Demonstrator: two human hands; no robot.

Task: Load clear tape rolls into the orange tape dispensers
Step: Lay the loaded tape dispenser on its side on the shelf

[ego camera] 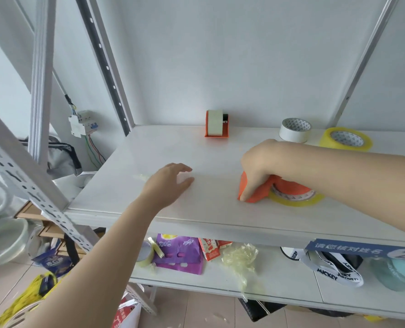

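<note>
While right hand (pixel 259 169) fingers clamp orange dispenser (pixel 256 190) w/ tape roll (pixel 296 198) at 3 o'clock, left hand (pixel 170 183) hovers slack, farther off.

The right hand (pixel 259 166) covers most of the orange dispenser (pixel 256 188) under it, and the yellowish tape roll (pixel 296 200) beside its fingers shows only partly. Both forearms are cut by the picture's edges. Below the hands, the blue label (pixel 362 250) is cut at the right edge.
</note>
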